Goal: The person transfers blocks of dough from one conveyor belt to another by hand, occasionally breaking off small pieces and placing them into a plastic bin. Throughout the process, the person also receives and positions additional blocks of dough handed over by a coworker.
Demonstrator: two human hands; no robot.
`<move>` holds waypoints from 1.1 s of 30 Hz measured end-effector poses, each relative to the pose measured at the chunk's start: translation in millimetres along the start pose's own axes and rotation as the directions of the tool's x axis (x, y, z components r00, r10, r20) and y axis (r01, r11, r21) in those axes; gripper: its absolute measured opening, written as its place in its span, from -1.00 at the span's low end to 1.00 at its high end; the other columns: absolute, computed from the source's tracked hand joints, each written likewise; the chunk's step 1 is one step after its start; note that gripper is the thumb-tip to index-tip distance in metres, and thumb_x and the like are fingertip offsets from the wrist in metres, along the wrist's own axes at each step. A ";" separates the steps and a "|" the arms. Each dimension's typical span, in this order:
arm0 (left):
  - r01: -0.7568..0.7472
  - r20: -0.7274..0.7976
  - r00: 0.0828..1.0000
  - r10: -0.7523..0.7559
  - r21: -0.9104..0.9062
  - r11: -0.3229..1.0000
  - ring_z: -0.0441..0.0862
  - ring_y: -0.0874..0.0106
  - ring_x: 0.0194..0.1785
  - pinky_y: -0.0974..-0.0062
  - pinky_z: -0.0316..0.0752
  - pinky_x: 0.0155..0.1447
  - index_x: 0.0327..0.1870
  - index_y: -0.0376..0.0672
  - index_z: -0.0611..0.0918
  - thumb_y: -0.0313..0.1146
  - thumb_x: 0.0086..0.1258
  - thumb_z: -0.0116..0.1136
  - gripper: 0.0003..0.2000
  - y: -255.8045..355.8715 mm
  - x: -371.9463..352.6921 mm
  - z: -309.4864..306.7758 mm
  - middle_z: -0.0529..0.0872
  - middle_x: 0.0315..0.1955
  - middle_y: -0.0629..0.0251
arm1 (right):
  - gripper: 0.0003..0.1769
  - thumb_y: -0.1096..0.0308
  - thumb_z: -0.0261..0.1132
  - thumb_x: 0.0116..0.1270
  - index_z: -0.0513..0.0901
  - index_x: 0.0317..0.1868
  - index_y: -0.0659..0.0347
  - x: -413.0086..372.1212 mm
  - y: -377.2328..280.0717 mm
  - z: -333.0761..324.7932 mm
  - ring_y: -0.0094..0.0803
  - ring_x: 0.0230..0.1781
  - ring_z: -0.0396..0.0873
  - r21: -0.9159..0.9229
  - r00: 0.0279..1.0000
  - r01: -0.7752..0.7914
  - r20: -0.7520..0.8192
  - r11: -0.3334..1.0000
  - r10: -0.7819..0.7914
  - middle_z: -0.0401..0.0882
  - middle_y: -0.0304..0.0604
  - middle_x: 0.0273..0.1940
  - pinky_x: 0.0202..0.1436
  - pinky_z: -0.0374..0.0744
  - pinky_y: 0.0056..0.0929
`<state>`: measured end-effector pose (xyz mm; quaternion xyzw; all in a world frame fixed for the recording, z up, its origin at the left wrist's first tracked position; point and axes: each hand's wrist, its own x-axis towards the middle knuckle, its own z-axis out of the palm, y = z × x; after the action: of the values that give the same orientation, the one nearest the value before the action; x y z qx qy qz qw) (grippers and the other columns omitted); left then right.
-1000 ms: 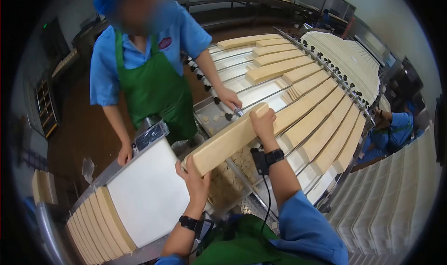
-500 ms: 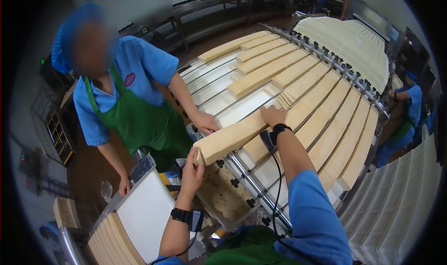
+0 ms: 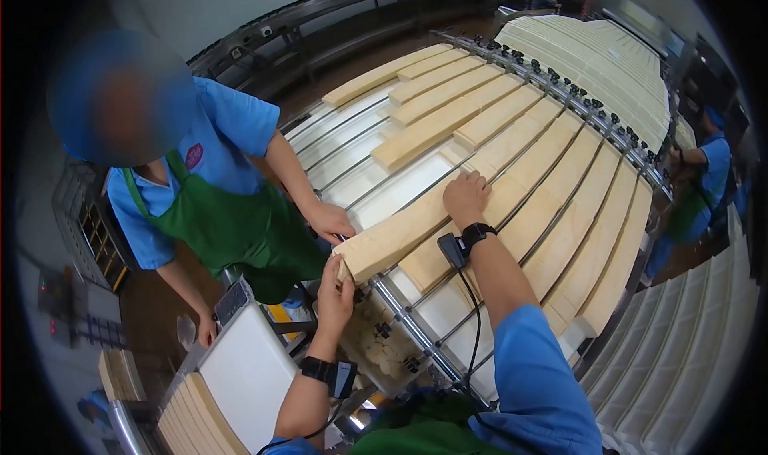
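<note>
A long pale-yellow slab [image 3: 400, 237], apparently made of stacked thin sheets, lies lengthwise across the near edge of the slatted conveyor. My left hand [image 3: 334, 299] is closed around its near end, thumb and fingers against the end face. Farther along the same slab, my right hand [image 3: 466, 197] presses on its top and side with curled fingers; the fingertips are partly hidden. Beside the slab's near end, a co-worker's hand [image 3: 330, 221] holds a small dark-handled item that I cannot make out.
Several similar slabs [image 3: 552, 203] lie in lanes between metal rods. A steel bar with black knobs [image 3: 432, 351] runs along the near edge, above a tray of scraps [image 3: 380, 347]. At lower left, a white board [image 3: 252, 367] stands beside stacked strips [image 3: 196, 415]. A co-worker [image 3: 216, 191] stands at left.
The view has shifted slightly. Loose sheet ends seen beyond my right hand no longer show, and that hand's fingers are more curled. My left hand stays on the near end.
</note>
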<state>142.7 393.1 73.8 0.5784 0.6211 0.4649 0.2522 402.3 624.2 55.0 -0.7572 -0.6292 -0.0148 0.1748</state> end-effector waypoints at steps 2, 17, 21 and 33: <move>-0.058 0.012 0.998 0.058 -0.013 0.998 0.48 0.26 0.23 0.43 0.36 0.28 0.35 -0.25 0.31 -0.54 0.43 -0.03 -0.55 -8.9 9.8 16.1 0.48 0.20 0.01 | -0.65 0.24 0.05 0.33 0.57 0.01 0.24 -12.2 -12.3 -3.0 -0.05 0.13 0.41 0.030 0.990 0.074 -0.123 0.997 -0.070 0.51 -0.01 0.04 0.18 0.31 -0.04; 0.110 -0.116 0.986 -0.121 -0.099 0.989 0.45 0.26 0.32 0.43 0.29 0.38 0.30 -0.28 0.42 -0.57 0.38 -0.06 -0.56 -8.8 -79.4 -55.7 0.51 0.23 0.02 | -0.75 0.33 0.21 0.16 0.79 -0.20 0.00 -165.5 -116.9 -35.0 -0.13 0.17 0.35 0.300 0.657 0.751 -0.256 0.588 -0.709 0.30 -0.06 0.39 0.16 0.27 -0.07; 0.001 -0.179 0.982 0.057 0.304 0.953 0.52 0.18 0.24 0.39 0.33 0.36 0.25 -0.23 0.47 -0.54 0.36 0.03 -0.59 -34.3 -153.1 -86.8 0.55 0.16 0.00 | -0.75 0.29 0.32 0.06 0.79 -0.23 0.06 -171.8 -124.1 -35.0 -0.12 0.19 0.36 0.282 0.717 0.692 -0.164 0.665 -0.677 0.37 0.02 0.32 0.19 0.27 -0.08; -0.119 -0.047 0.977 0.206 0.685 0.719 0.57 0.28 -0.18 0.27 0.41 -0.03 -0.30 -0.06 0.67 -0.44 0.05 0.23 -0.83 -43.7 -307.0 -109.5 0.63 -0.33 0.31 | -0.82 0.27 0.27 0.14 0.78 -0.34 0.08 -190.6 -129.7 -16.1 -0.06 0.19 0.37 0.202 0.784 0.611 -0.293 0.765 -0.548 0.42 0.05 0.27 0.22 0.26 0.00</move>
<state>90.9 73.7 15.1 0.6536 0.7084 0.2607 -0.0555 241.6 458.0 55.8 -0.4844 -0.8054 -0.0593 0.3364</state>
